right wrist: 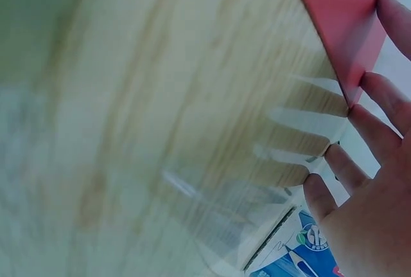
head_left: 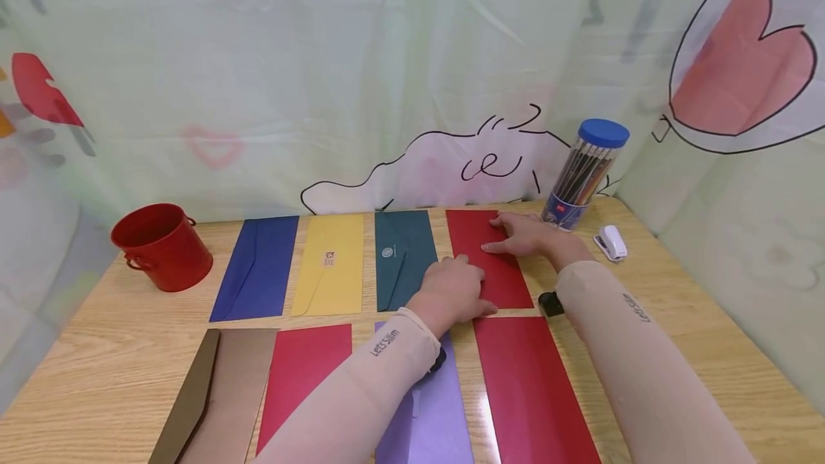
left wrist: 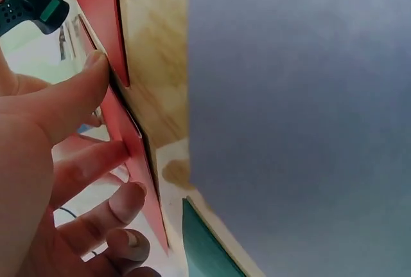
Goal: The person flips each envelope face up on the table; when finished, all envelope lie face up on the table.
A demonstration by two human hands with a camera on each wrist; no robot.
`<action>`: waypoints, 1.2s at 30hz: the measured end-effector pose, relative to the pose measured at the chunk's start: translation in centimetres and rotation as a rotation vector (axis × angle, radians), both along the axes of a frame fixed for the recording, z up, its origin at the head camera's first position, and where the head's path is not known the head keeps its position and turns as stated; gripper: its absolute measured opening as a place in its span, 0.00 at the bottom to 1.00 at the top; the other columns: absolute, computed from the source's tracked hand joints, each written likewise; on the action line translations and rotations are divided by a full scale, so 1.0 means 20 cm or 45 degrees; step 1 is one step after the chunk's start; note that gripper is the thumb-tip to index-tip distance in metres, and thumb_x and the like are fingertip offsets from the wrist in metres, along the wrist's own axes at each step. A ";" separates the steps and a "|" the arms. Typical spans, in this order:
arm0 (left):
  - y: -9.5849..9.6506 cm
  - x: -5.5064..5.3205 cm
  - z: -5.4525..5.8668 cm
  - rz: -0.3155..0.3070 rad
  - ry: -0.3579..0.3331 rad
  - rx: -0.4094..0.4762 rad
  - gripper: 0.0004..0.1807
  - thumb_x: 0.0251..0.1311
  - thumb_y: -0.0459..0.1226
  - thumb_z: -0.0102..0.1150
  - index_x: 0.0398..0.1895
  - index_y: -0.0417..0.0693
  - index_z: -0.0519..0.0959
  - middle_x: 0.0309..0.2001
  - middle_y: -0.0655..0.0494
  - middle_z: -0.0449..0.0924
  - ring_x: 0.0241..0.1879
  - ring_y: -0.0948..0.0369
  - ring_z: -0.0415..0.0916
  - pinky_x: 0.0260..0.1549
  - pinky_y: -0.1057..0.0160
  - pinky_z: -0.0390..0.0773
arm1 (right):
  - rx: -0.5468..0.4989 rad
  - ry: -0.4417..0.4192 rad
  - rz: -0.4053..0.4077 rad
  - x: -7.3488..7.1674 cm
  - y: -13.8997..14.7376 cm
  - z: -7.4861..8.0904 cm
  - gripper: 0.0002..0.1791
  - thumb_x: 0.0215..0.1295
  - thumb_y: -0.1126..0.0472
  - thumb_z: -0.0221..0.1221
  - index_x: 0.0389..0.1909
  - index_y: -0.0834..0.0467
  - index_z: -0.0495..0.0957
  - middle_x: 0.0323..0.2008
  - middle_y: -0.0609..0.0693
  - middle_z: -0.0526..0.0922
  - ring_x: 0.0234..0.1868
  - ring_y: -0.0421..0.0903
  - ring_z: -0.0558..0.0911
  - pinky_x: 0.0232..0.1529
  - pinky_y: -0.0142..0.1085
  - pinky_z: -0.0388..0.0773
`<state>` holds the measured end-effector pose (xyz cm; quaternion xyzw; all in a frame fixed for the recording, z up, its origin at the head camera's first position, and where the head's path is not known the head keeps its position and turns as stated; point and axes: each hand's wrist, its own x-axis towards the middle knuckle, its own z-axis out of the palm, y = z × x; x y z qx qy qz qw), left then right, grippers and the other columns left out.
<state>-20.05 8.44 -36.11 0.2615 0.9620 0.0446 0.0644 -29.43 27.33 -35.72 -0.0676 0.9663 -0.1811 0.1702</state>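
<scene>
A dark red envelope [head_left: 477, 235] lies flat at the back right of the table. My left hand [head_left: 450, 291] is at its lower left edge, with thumb and fingers spread apart and fingertips touching it in the left wrist view. Over its upper right part, my right hand [head_left: 525, 235] rests with thumb and fingertips on the paper and table; the right wrist view shows the envelope's corner [right wrist: 350, 39] under them. A green envelope [head_left: 406, 263] lies just left of my left hand. Below my forearm is a lilac envelope [head_left: 445, 421], partly hidden.
Blue [head_left: 258, 263] and yellow [head_left: 335, 256] envelopes continue the back row. Brown [head_left: 238, 378], crimson [head_left: 309, 364] and red [head_left: 535, 392] ones lie in front. A red bucket [head_left: 174, 256] stands left; a pencil tube [head_left: 583, 174] and white stapler [head_left: 611, 243] stand right.
</scene>
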 end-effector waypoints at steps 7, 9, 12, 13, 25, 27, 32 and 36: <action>0.01 0.01 0.02 -0.101 0.107 -0.123 0.27 0.57 0.60 0.67 0.57 0.59 0.84 0.58 0.57 0.77 0.55 0.58 0.72 0.55 0.59 0.75 | -0.016 -0.012 -0.009 -0.01 0.01 -0.01 0.47 0.65 0.41 0.64 0.76 0.62 0.59 0.70 0.66 0.62 0.69 0.65 0.58 0.63 0.59 0.67; 0.02 0.02 0.03 -0.161 0.161 -0.180 0.26 0.58 0.59 0.67 0.55 0.59 0.85 0.57 0.58 0.79 0.55 0.59 0.73 0.58 0.60 0.72 | -0.031 -0.017 -0.020 -0.01 0.01 -0.01 0.47 0.64 0.42 0.65 0.76 0.61 0.59 0.70 0.66 0.61 0.70 0.65 0.58 0.63 0.59 0.68; 0.03 0.03 0.03 -0.245 0.215 -0.247 0.22 0.57 0.57 0.69 0.51 0.59 0.87 0.48 0.61 0.83 0.51 0.60 0.75 0.59 0.60 0.70 | -0.052 -0.023 -0.024 -0.01 0.01 -0.01 0.48 0.64 0.41 0.65 0.76 0.61 0.58 0.70 0.66 0.61 0.70 0.65 0.58 0.63 0.59 0.67; 0.03 0.03 0.03 -0.273 0.226 -0.264 0.21 0.55 0.56 0.71 0.50 0.60 0.88 0.45 0.62 0.84 0.50 0.60 0.76 0.59 0.60 0.70 | -0.056 -0.025 -0.026 -0.01 0.01 -0.01 0.48 0.64 0.41 0.65 0.76 0.61 0.58 0.71 0.65 0.61 0.70 0.65 0.57 0.63 0.59 0.67; 0.04 0.08 0.04 -0.367 0.435 -0.180 0.46 0.67 0.45 0.63 0.81 0.64 0.47 0.47 0.56 0.78 0.20 0.64 0.70 0.26 0.69 0.77 | -0.421 -0.017 -0.119 0.02 0.05 0.02 0.56 0.66 0.43 0.63 0.81 0.53 0.36 0.76 0.67 0.48 0.73 0.69 0.51 0.67 0.66 0.55; 0.02 0.08 0.05 -0.314 0.351 0.015 0.43 0.67 0.42 0.61 0.80 0.63 0.50 0.54 0.53 0.75 0.19 0.65 0.69 0.22 0.71 0.74 | -0.617 -0.022 -0.156 0.02 0.05 0.05 0.57 0.67 0.45 0.62 0.81 0.50 0.29 0.77 0.66 0.45 0.74 0.68 0.49 0.68 0.66 0.53; -0.02 0.08 0.06 -0.158 0.123 0.635 0.34 0.64 0.34 0.62 0.71 0.50 0.60 0.46 0.56 0.79 0.25 0.69 0.72 0.22 0.75 0.72 | -1.000 -0.063 -0.130 0.01 0.04 0.08 0.47 0.75 0.40 0.46 0.81 0.49 0.29 0.79 0.60 0.37 0.78 0.63 0.38 0.71 0.65 0.38; -0.05 0.08 0.05 0.008 -0.052 0.922 0.31 0.63 0.36 0.66 0.65 0.48 0.62 0.31 0.60 0.79 0.22 0.69 0.74 0.20 0.71 0.73 | -0.927 -0.055 -0.118 0.01 0.04 0.08 0.47 0.74 0.31 0.41 0.82 0.51 0.35 0.80 0.60 0.39 0.78 0.62 0.36 0.69 0.68 0.36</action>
